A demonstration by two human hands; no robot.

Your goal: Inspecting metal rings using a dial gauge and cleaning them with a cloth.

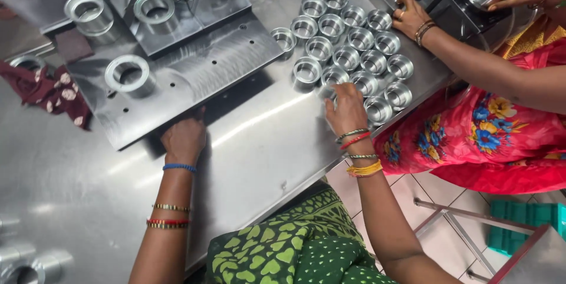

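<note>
Metal rings [348,48] crowded at the desk [259,142] edge.
Left hand [184,138] is laid flat against a steel plate [194,66]; right hand [346,109], fingers curled, is touching the nearest rings, which could be knocked off.

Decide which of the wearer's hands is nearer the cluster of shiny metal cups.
Right. The right hand touches the metal cups at the cluster's near edge; the left hand rests apart, at the steel plate.

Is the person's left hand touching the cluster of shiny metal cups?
No, the left hand rests at the grey steel plate's edge, apart from them.
</note>
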